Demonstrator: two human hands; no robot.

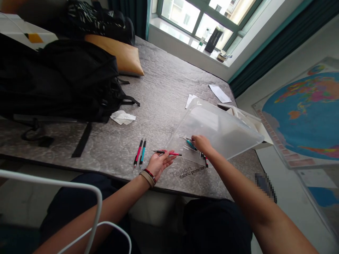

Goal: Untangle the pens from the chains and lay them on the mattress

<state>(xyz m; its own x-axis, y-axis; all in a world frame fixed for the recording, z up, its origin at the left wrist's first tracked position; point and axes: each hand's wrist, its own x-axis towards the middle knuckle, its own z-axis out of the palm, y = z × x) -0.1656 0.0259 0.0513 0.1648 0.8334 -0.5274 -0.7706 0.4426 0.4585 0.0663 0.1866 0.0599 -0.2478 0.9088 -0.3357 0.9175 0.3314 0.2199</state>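
The red-and-black pen (pixel 175 154) lies near the middle of the frame, slim and straight, with a bright red barrel, a dark section toward its left end and a narrow pointed tip. Two more pens of the same slender shape rest side by side to its left: a red pen (pixel 138 152) and a teal pen (pixel 143 151), both with black parts at either end. Right of center, a translucent plastic bin (pixel 222 128) shows smooth, frosted walls and rounded corners; a small cluster of loose pens (pixel 206 161), in teal, black, red and pale tones, lies at its near left part, partly covered by the right hand. Everything sits on a gray tabletop cover (pixel 164 88) with a mottled, quilted-looking surface and dark lettering along the lower middle. A crumpled white tissue (pixel 123 118) lies left of center, beside a black fabric backpack (pixel 71 77) with loose straps, and an open white box (pixel 261 128) stands behind the bin at right. The left hand (pixel 159 165), banded at the wrist by bracelets (pixel 148 177), is turned palm up, thumb and fingers together on the red-and-black pen, the other fingers loosely extended. The right hand (pixel 201 143) curls down at the loose pens, fingertips bunched and partly hidden; whether they are clamped on one cannot be told.
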